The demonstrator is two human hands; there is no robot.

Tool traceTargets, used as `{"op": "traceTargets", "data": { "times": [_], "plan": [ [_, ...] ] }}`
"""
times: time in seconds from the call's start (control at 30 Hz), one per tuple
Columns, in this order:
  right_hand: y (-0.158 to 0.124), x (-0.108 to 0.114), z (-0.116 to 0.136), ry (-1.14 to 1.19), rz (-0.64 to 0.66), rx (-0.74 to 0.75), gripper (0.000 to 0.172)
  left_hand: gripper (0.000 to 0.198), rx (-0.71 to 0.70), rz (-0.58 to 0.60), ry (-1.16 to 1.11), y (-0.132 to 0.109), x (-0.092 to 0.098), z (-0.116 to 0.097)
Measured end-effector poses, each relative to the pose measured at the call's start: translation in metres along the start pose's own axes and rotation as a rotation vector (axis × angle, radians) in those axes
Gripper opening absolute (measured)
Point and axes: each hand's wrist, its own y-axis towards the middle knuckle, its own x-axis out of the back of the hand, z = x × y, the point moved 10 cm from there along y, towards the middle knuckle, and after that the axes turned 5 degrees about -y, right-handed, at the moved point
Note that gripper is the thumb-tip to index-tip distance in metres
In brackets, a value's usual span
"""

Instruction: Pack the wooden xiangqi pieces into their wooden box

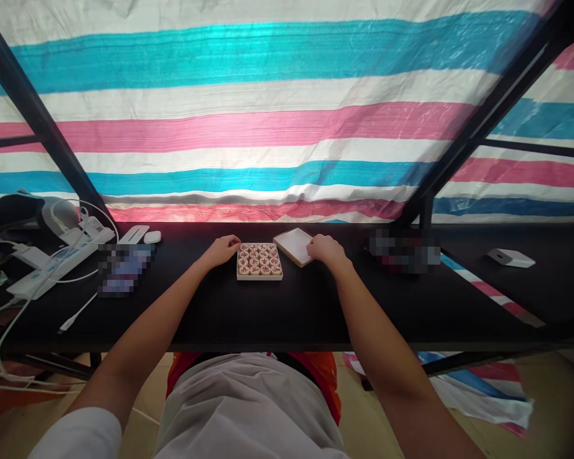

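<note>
A shallow square box stands on the black table, filled with rows of round xiangqi pieces bearing red characters. At its far left corner is my left hand, fingers curled against the box's side. My right hand pinches the right edge of the box lid, which lies tilted at an angle just right of the box, its pale inside facing up. The fingertips of both hands are partly hidden.
On the left are a power strip with cables, a blurred phone, a white cable plug and a small white case. A blurred dark object lies right; beyond a gap is a white adapter. Black frame bars rise behind.
</note>
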Motion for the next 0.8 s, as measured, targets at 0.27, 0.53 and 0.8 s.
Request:
{"op": "traceTargets", "data": {
  "times": [0.27, 0.53, 0.8],
  "plan": [
    [-0.016, 0.026, 0.044, 0.051, -0.263, 0.251, 0.029, 0.032, 0.028, -0.016, 0.031, 0.002, -0.002, 0.007],
    [-0.022, -0.009, 0.081, 0.208, -0.043, 0.505, 0.026, 0.033, 0.087, -0.066, 0.078, 0.002, 0.003, 0.015],
    [-0.029, -0.012, 0.096, 0.494, 0.041, 0.591, 0.024, 0.027, 0.111, -0.170, 0.100, 0.006, 0.010, 0.025]
  ]
}}
